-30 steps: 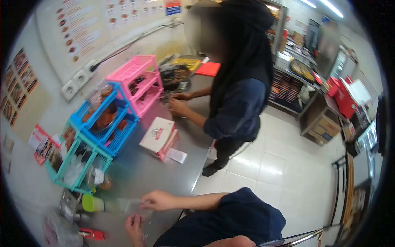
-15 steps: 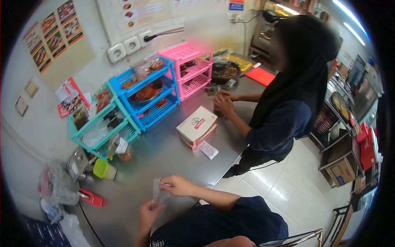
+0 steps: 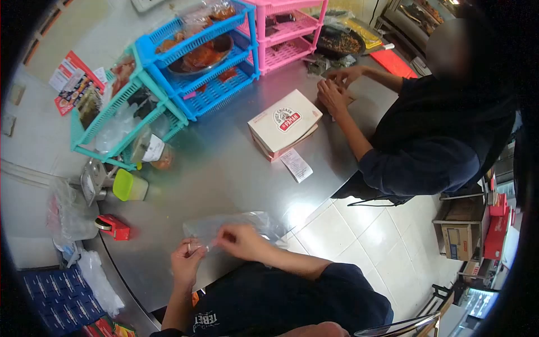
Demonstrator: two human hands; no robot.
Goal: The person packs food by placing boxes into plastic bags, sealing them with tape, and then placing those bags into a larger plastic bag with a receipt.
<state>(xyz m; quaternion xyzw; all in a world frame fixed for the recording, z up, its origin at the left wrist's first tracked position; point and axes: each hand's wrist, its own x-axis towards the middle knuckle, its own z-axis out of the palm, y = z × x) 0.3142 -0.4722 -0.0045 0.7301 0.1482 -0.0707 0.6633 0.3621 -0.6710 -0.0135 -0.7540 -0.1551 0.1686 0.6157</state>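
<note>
A clear plastic bag (image 3: pixel 203 226) lies spread above the near part of the steel table (image 3: pixel 210 168). My left hand (image 3: pixel 187 259) pinches its edge between thumb and fingers. Close beside it, my right hand (image 3: pixel 242 241) is closed on the same bag, its fingers near the left fingertips. Part of the bag is hidden behind my right hand. Beyond the bag stands a closed white and red food box (image 3: pixel 285 121), with a printed receipt (image 3: pixel 296 165) lying against its near side.
A co-worker (image 3: pixel 426 146) stands at the right, hands over a small brown item. Teal (image 3: pixel 163 106), blue (image 3: pixel 205 78) and pink (image 3: pixel 286 33) racks line the wall. A green-lidded tub (image 3: pixel 130 185) and a red stapler (image 3: pixel 114 227) stand at the left.
The bag, a narrow strip before, is now spread out wide. Both my hands have shifted slightly, staying close together. The view has moved nearer to the table.
</note>
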